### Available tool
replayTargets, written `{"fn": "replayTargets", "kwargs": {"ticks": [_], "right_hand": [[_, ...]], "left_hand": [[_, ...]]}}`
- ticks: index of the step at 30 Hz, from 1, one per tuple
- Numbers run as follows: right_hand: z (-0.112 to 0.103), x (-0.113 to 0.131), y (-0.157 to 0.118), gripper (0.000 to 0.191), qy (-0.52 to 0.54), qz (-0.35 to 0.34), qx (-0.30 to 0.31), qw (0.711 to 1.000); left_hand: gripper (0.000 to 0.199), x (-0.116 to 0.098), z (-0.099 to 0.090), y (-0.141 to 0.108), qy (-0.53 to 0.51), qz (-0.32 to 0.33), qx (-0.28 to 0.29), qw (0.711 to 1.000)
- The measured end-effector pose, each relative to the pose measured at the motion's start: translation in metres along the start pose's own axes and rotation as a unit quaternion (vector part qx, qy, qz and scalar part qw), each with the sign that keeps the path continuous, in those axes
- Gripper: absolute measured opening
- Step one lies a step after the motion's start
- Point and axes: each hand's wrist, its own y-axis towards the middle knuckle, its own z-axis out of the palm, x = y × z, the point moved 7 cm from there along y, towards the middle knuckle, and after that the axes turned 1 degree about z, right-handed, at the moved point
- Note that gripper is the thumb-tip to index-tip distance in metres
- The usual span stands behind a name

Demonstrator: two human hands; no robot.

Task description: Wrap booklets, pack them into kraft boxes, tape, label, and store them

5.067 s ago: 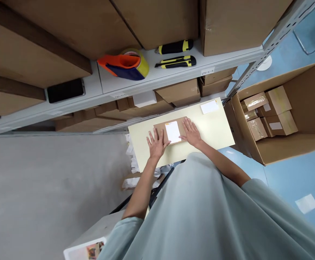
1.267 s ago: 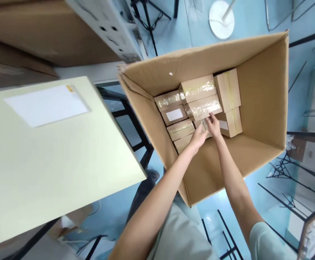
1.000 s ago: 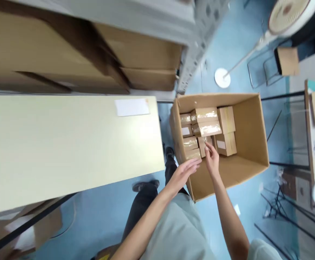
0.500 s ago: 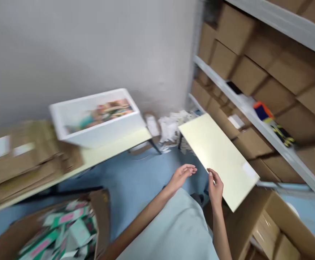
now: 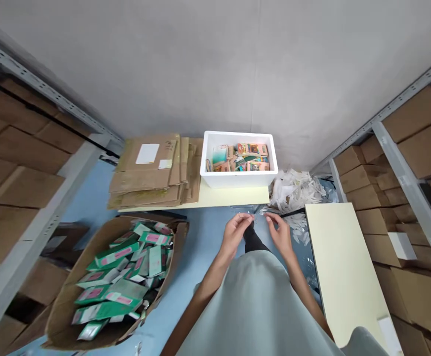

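Note:
My left hand (image 5: 235, 231) hangs in front of my body, its thumb and fingertips pressed together; whatever they hold, if anything, is too small to make out. Beside it, my right hand (image 5: 280, 235) has bent fingers with the thumb apart, and I see nothing in it. The two hands do not touch. Beyond them, a white foam box (image 5: 239, 180) stands on a pale yellow table (image 5: 230, 197), with several small colourful packets (image 5: 252, 150) inside. Neither hand touches the box or the table.
Flattened cardboard boxes (image 5: 137, 183) are stacked left of the foam box. A large carton (image 5: 62, 306) of green-and-white small boxes (image 5: 126, 291) sits lower left. White paper scraps (image 5: 297, 188) lie on the floor. A second pale table (image 5: 339, 267) and shelves of cartons (image 5: 374, 222) are at right.
My view has swung left and levelled, so the foam box is now ahead and the second table lies farther right. My hands remain in front of me, with the left fingertips now together.

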Motion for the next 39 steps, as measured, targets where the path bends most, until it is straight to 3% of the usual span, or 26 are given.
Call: {"fn": "replayTargets", "kwargs": {"ticks": [4, 7, 9, 11, 15, 18, 22, 25, 28, 34, 39], "right_hand": [[0.031, 0.016, 0.082, 0.034, -0.006, -0.019, 0.028, 0.999], [0.053, 0.026, 0.148, 0.035, -0.057, -0.061, 0.053, 0.995], [0.071, 0.024, 0.195, 0.036, -0.104, -0.087, 0.069, 0.988], [0.092, 0.016, 0.239, 0.037, -0.157, -0.092, 0.093, 0.979], [0.136, -0.006, 0.295, 0.035, -0.248, -0.07, 0.147, 0.955], [0.15, -0.013, 0.303, 0.037, -0.293, -0.051, 0.142, 0.944], [0.15, -0.012, 0.298, 0.037, -0.325, -0.025, 0.111, 0.939], [0.149, -0.011, 0.297, 0.035, -0.342, -0.01, 0.096, 0.935], [0.149, -0.011, 0.297, 0.033, -0.349, -0.001, 0.084, 0.933], [0.147, -0.013, 0.293, 0.033, -0.37, 0.008, 0.058, 0.927], [0.148, -0.015, 0.291, 0.035, -0.377, 0.01, 0.049, 0.925]], "left_hand": [[0.042, -0.037, -0.034, 0.078, 0.044, 0.049, -0.075, 0.995], [0.03, -0.062, -0.045, 0.15, 0.154, 0.083, -0.111, 0.978], [0.022, -0.075, -0.047, 0.197, 0.261, 0.098, -0.125, 0.952], [0.026, -0.084, -0.047, 0.239, 0.364, 0.111, -0.133, 0.915], [0.039, -0.087, -0.053, 0.294, 0.489, 0.11, -0.133, 0.855], [0.045, -0.081, -0.065, 0.315, 0.513, 0.089, -0.122, 0.845], [0.053, -0.069, -0.077, 0.336, 0.571, 0.017, -0.072, 0.817], [0.053, -0.064, -0.078, 0.346, 0.616, -0.025, -0.03, 0.787], [0.058, -0.065, -0.074, 0.347, 0.639, -0.02, -0.021, 0.769], [0.062, -0.066, -0.085, 0.34, 0.628, 0.015, -0.057, 0.776], [0.063, -0.06, -0.095, 0.349, 0.631, 0.003, -0.027, 0.776]]}}
